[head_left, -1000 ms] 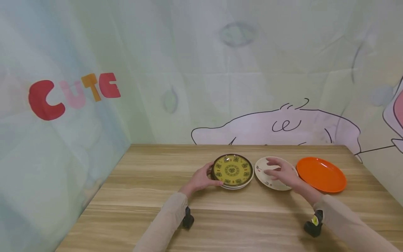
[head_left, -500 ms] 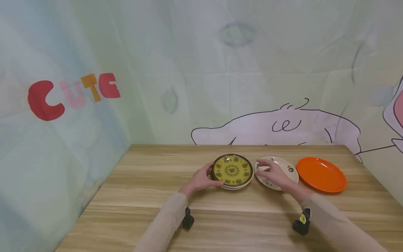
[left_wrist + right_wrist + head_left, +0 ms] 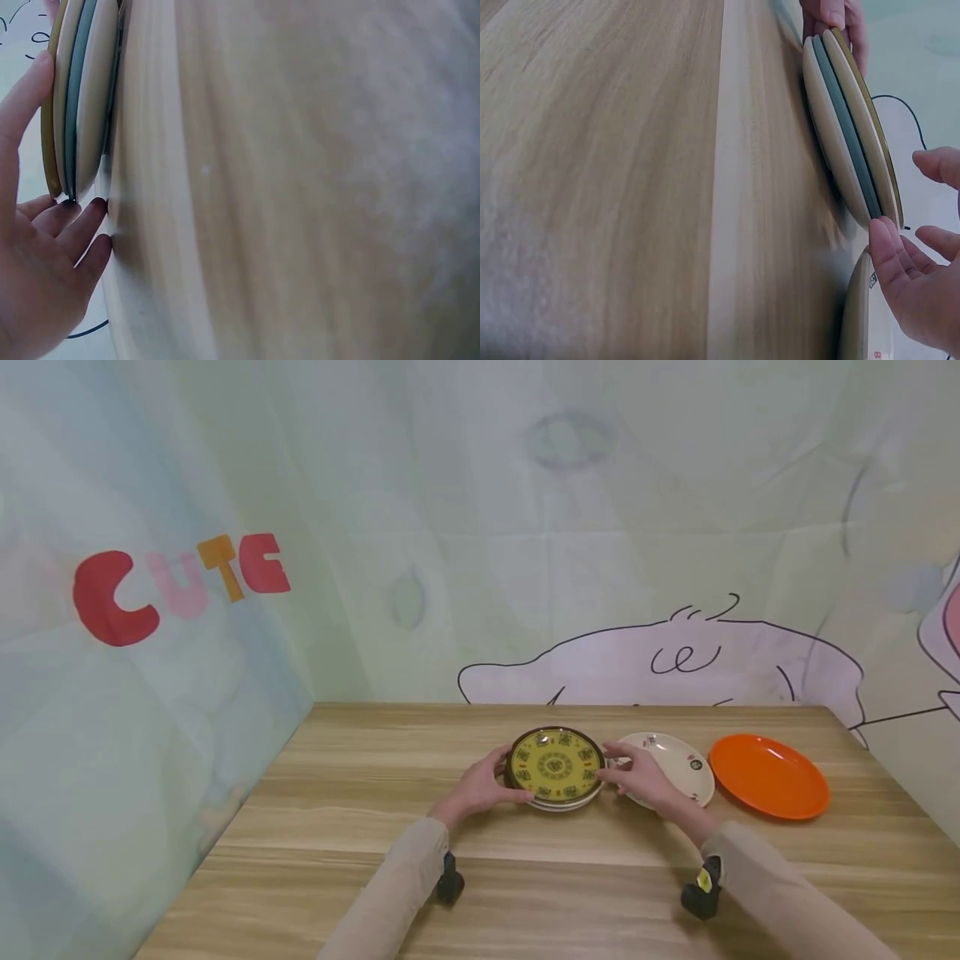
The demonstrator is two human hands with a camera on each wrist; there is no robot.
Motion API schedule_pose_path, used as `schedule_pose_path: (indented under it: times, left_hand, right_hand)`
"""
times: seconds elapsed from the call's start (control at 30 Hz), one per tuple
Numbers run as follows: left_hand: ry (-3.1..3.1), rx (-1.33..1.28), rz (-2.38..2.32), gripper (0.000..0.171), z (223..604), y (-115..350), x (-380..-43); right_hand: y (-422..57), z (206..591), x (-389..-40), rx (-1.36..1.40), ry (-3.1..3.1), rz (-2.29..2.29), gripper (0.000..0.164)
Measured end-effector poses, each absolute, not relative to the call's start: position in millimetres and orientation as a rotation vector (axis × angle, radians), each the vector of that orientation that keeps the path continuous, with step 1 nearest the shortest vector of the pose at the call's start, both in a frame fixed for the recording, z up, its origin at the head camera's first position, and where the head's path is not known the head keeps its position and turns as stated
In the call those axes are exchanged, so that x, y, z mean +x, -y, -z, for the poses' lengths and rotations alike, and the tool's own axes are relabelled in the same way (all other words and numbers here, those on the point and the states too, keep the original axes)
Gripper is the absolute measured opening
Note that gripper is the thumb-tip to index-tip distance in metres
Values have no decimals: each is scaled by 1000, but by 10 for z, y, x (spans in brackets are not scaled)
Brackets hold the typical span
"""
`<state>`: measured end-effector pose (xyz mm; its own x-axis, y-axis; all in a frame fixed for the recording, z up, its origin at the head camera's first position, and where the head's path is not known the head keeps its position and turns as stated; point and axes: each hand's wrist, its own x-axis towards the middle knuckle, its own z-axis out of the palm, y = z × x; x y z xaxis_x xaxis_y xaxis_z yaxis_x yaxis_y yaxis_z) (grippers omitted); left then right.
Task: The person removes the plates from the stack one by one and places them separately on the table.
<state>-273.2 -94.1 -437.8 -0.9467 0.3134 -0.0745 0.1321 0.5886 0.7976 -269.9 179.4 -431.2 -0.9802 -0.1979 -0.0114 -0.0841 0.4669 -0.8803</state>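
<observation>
A stack of several plates (image 3: 94,97) sits on the table, with a yellow patterned plate (image 3: 555,766) with a dark rim on top. Below it, cream and teal-green edges show in both wrist views. My left hand (image 3: 480,785) holds the stack's left side, thumb on the top rim and fingers against the edge. At the right side is my right hand (image 3: 643,777). In the right wrist view its lower fingertips (image 3: 885,240) touch the stack's edge, while other fingers stand apart from it. A white plate (image 3: 678,764) with small prints lies partly under the right hand.
An orange oval plate (image 3: 768,777) lies to the right of the white plate. The wooden table (image 3: 360,760) ends at a printed cloth backdrop (image 3: 375,527) behind and on the left. Each wrist carries a small black camera.
My right hand has moved left from above the white plate to the right edge of the stack. The left hand has stayed on the stack, and the plates have not moved.
</observation>
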Motion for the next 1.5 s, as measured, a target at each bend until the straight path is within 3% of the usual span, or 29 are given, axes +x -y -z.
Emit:
schedule_pose_path:
  times: [1.5]
  left_hand:
    - [-2616,373,-1265,99,4348,911,-2706]
  right_hand:
    - [-1616,4219,-2717,-24,-2700,1497,54]
